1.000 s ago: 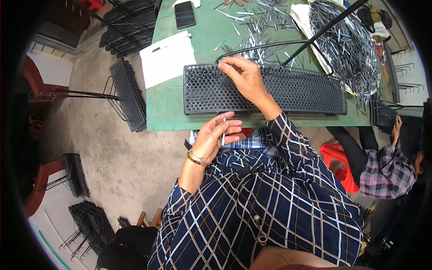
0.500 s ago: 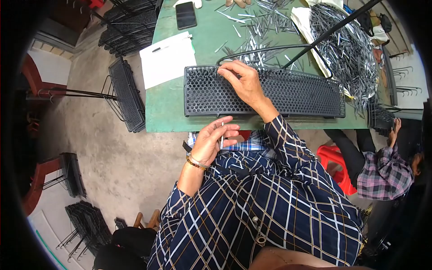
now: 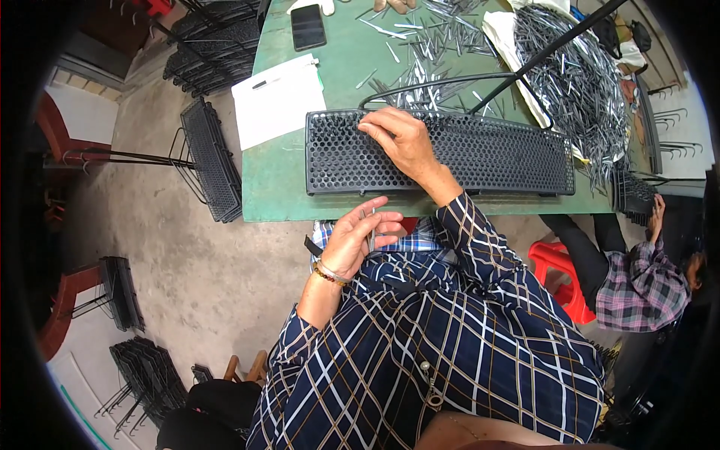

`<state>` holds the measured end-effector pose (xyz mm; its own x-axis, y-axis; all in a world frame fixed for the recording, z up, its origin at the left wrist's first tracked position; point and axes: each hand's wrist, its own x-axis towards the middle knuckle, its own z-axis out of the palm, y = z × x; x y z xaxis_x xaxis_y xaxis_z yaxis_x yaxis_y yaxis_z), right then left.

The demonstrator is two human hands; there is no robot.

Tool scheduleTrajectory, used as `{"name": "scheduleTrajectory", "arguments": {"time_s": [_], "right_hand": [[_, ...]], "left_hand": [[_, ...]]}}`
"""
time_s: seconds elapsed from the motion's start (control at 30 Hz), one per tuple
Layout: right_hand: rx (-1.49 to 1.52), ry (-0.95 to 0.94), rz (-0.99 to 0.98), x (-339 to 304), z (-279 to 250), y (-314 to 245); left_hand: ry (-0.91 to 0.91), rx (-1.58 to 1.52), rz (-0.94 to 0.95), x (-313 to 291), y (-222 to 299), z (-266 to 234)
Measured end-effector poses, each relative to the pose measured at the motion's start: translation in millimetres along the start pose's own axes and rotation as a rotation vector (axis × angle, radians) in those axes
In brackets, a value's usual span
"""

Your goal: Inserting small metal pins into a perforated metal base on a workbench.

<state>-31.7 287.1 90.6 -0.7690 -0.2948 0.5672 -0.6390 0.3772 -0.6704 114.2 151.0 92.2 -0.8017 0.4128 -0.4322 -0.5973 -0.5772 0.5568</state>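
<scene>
A long black rack (image 3: 480, 161), its top full of small round holes, lies across the near edge of the green table. My right hand (image 3: 401, 139) is over its left half, thumb and fingers pinched together near the back rows; whatever is between the fingertips is hidden. Dark upright bits stand in the holes around them. Below the rack's near edge, my left hand (image 3: 356, 236) is palm up with curled fingers, holding a few slim metal pieces (image 3: 373, 232) against the fingers.
Loose slim metal pieces (image 3: 427, 75) are strewn behind the rack, and a sack (image 3: 559, 82) full of them stands right. A black rod frame rises over the rack. White paper (image 3: 277, 97) and a phone (image 3: 308, 28) lie left. A person (image 3: 645, 289) sits right, near a red stool (image 3: 559, 277).
My right fingertips have shifted slightly left and down over the rack. In my left hand the slim metal pieces sit at a slightly different angle.
</scene>
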Motion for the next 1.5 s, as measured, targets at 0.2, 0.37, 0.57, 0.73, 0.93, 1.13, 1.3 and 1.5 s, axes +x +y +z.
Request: {"name": "scheduleTrajectory", "arguments": {"time_s": [0.2,0.37,0.57,0.73,0.93,1.13,1.3,1.5], "right_hand": [[-0.142,-0.007,-0.067,-5.4,3.7,0.6],[-0.187,0.013,-0.127,-5.9,2.0,-4.0],[-0.194,0.073,-0.071,-6.9,3.0,-4.4],[-0.203,0.041,-0.081,-9.7,5.7,-3.2],[-0.212,0.041,-0.085,-8.9,2.0,-2.2],[0.090,-0.079,0.236,-20.6,-21.9,-28.1],[0.458,-0.432,0.456,-41.8,-36.2,-53.6],[0.667,-0.419,0.561,-56.2,-33.7,-50.9]], "left_hand": [[0.009,0.004,-0.013,1.0,-0.1,0.7],[0.012,-0.006,-0.013,0.5,0.1,1.4],[0.005,-0.006,-0.008,2.8,-0.8,3.5],[0.035,-0.032,-0.007,1.6,-2.0,1.3],[0.001,-0.078,-0.022,0.1,-0.3,2.1],[0.006,-0.004,0.101,-4.7,11.0,10.7],[-0.012,0.136,0.207,-4.8,17.2,17.9],[-0.002,0.176,0.193,2.2,13.0,19.5]]}}
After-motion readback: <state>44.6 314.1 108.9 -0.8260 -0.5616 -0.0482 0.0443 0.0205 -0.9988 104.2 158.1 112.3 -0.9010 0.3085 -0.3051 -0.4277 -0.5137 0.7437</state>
